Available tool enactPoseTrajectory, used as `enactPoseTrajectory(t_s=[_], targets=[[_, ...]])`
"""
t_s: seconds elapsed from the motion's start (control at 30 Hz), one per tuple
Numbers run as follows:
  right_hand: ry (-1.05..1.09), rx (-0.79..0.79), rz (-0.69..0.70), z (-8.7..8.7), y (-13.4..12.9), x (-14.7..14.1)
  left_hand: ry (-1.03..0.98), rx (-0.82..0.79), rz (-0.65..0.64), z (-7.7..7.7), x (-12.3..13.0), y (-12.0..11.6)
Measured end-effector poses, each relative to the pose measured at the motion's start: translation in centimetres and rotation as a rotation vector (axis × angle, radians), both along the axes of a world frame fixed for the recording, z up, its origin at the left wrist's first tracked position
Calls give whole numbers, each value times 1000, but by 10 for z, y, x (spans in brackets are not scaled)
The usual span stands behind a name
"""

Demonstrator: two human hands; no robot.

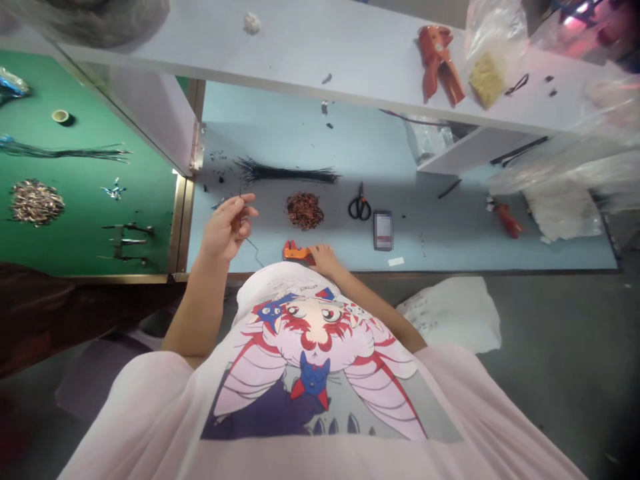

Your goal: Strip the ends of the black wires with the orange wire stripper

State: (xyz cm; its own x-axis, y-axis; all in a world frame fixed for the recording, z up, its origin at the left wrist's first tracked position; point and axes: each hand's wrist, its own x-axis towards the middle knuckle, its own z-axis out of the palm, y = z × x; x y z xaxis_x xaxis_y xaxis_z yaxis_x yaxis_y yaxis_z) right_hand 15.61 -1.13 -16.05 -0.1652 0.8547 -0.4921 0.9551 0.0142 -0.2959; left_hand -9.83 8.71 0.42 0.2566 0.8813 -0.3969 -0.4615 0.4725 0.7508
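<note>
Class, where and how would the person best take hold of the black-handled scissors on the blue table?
Probably by the handle loops of the scissors, coming from the person's side of the blue table: the scissors lie with both loops toward the person and the blades pointing away.

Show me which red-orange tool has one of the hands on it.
The front-edge tool, under the right hand's fingers. The shelf tool and far-right tool have no hand on them.
</note>
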Motion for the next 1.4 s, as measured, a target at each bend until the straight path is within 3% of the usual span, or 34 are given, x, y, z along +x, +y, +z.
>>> enactPoseTrajectory(t_s=[0.2,0.43,0.57,0.7,0.83,0.97,1.03,1.27,1.4], targets=[[82,-37,195,-2,24,-12,120,-6,101,-4,-16,-14],[178,-4,242,-8,58,-50,91,-76,144,-16,-17,-16],[255,20,183,-9,72,-51,93,-89,134,-18,-13,-10],[342,94,3,0,83,-32,115,-106,106,-21,-10,-2],[457,107,-57,5,80,-35,118,-124,79,-25,-3,7],[268,27,206,1,72,-62,115,-118,37,-24,11,11],[142,15,265,-1,72,-69,110,-101,21,-21,15,11],[48,65,49,0,82,-35,133,-113,84,-25,1,4],[106,7,10,1,57,-14,147,-142,105,-32,-4,0]])
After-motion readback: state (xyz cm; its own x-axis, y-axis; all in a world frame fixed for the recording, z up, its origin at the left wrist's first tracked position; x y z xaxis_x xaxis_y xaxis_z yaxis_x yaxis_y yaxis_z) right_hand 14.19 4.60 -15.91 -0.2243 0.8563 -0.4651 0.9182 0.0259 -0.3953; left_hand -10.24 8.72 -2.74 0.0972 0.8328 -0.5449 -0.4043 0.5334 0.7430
